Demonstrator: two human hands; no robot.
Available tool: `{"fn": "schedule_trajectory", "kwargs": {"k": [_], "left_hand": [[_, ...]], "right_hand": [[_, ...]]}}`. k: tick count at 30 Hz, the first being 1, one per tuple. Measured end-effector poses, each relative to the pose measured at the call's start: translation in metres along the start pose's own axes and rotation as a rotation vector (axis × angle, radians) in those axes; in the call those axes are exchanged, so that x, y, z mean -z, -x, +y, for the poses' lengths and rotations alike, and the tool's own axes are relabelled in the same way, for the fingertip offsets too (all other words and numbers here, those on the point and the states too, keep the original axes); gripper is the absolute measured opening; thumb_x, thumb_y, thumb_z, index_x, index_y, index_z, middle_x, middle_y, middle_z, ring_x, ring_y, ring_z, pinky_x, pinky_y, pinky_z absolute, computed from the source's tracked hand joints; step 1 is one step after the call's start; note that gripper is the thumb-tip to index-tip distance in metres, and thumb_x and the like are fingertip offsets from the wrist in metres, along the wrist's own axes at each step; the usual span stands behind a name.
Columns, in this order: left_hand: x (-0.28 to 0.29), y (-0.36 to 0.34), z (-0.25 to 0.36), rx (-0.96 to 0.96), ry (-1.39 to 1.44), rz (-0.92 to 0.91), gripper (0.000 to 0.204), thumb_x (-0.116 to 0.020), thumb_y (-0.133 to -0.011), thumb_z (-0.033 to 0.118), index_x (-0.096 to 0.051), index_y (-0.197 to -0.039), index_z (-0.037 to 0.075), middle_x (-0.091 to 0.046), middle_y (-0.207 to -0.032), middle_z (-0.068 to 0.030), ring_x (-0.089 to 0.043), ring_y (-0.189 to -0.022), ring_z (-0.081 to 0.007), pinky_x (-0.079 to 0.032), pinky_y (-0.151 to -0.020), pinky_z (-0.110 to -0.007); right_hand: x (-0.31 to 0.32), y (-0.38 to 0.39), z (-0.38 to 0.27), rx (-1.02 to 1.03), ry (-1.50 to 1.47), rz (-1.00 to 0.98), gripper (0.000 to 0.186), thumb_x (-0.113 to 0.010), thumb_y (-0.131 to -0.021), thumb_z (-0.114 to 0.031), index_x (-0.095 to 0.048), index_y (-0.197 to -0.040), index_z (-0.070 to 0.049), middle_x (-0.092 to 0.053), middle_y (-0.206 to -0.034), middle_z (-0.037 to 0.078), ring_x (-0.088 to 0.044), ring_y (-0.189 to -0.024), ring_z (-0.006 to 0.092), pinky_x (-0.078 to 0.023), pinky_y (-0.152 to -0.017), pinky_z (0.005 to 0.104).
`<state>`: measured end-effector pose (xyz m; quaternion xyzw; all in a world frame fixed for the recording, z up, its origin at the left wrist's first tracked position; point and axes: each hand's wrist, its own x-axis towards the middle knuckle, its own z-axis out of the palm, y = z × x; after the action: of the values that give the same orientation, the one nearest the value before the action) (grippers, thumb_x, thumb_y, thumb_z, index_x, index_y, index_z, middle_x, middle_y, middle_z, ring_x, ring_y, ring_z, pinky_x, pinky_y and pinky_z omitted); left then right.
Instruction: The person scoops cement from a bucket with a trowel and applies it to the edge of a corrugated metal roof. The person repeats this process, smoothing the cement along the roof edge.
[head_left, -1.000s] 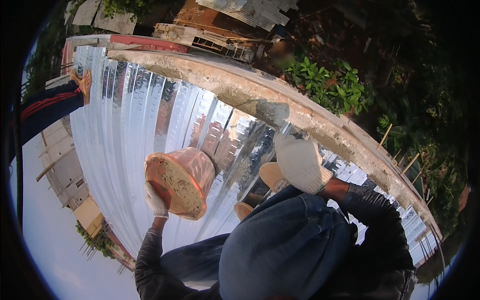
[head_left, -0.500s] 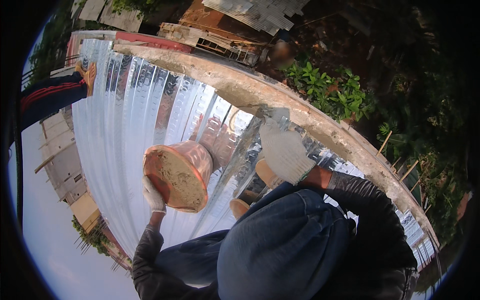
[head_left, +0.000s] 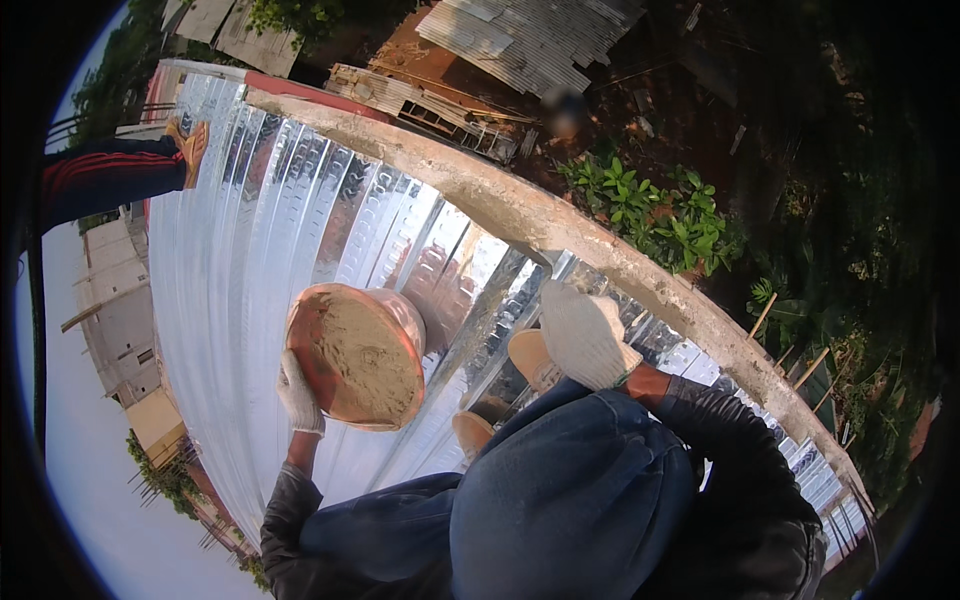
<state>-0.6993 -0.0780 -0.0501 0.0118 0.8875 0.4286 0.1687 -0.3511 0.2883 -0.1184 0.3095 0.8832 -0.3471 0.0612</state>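
My left hand (head_left: 299, 395), in a whitish knit glove, grips the left rim of an orange-red bucket (head_left: 405, 318). The bucket tilts so its mouth faces me, and grey-brown wet mortar (head_left: 365, 360) fills much of it. It is over shiny corrugated metal sheets (head_left: 235, 300). My right hand (head_left: 583, 335), gloved the same way, is closed beside my knee, close to the concrete ledge (head_left: 520, 215). Its fingers are mostly turned from view, and whatever they hold is hidden. Dark grey material lies along the ledge's inner edge above this hand.
My tan shoes (head_left: 530, 358) stand on the metal sheets. Another person's leg and sandalled foot (head_left: 190, 150) are at the far left. Beyond the ledge the ground drops to green plants (head_left: 660, 205) and a lower metal roof (head_left: 525, 40). Wooden sticks (head_left: 765, 315) rise outside the ledge.
My right hand has drawn back from the ledge toward my knee and turned. The bucket's mouth is tipped slightly more toward me, still in my left hand. The view has shifted a little.
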Motion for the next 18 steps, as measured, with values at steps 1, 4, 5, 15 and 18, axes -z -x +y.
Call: {"fn": "schedule_trajectory", "kwargs": {"k": [1, 4, 5, 15, 18], "left_hand": [[-0.005, 0.007, 0.015, 0.017, 0.040, -0.001, 0.047, -0.060, -0.116, 0.045, -0.074, -0.119, 0.000, -0.071, -0.105, -0.0001, -0.062, -0.094, -0.0090, -0.054, -0.083, -0.029], [-0.010, 0.009, 0.064, -0.001, 0.003, -0.020, 0.039, -0.066, -0.114, 0.038, -0.075, -0.120, 0.000, -0.071, -0.107, 0.0007, -0.062, -0.095, -0.0080, -0.054, -0.083, -0.028], [-0.008, 0.007, 0.077, -0.006, -0.049, -0.028, 0.037, -0.068, -0.112, 0.038, -0.075, -0.111, 0.002, -0.069, -0.098, 0.0025, -0.059, -0.088, -0.0069, -0.052, -0.077, -0.027], [-0.055, 0.024, 0.157, -0.057, -0.209, -0.211, 0.043, -0.072, -0.108, 0.048, -0.073, -0.102, 0.005, -0.063, -0.086, 0.0037, -0.055, -0.080, -0.0048, -0.049, -0.070, -0.026], [-0.053, 0.030, 0.151, -0.177, -0.188, -0.208, 0.043, -0.072, -0.108, 0.047, -0.074, -0.105, 0.004, -0.065, -0.087, 0.0025, -0.056, -0.080, -0.0053, -0.051, -0.071, -0.027]], "right_hand": [[0.020, 0.006, -0.003, -0.002, -0.043, -0.048, 0.025, -0.070, -0.099, -0.025, -0.064, -0.111, -0.004, -0.071, -0.086, 0.019, -0.073, -0.080, 0.0435, -0.058, -0.071, 0.0528], [0.061, 0.012, -0.023, 0.033, -0.140, -0.058, 0.026, -0.073, -0.097, -0.025, -0.068, -0.115, -0.007, -0.073, -0.092, 0.018, -0.073, -0.085, 0.0431, -0.058, -0.075, 0.0494], [0.071, 0.014, -0.032, 0.044, -0.168, -0.064, 0.026, -0.074, -0.096, -0.025, -0.069, -0.116, -0.008, -0.074, -0.095, 0.018, -0.073, -0.087, 0.0424, -0.059, -0.076, 0.0479], [0.133, -0.037, -0.089, 0.509, 0.125, -0.386, 0.031, -0.070, -0.098, -0.038, -0.070, -0.110, -0.010, -0.073, -0.095, 0.025, -0.073, -0.091, 0.0471, -0.057, -0.078, 0.0537], [0.118, -0.041, -0.098, 0.512, 0.193, -0.426, 0.030, -0.071, -0.100, -0.032, -0.072, -0.120, -0.010, -0.075, -0.096, 0.023, -0.075, -0.093, 0.0445, -0.059, -0.080, 0.0506]]}}
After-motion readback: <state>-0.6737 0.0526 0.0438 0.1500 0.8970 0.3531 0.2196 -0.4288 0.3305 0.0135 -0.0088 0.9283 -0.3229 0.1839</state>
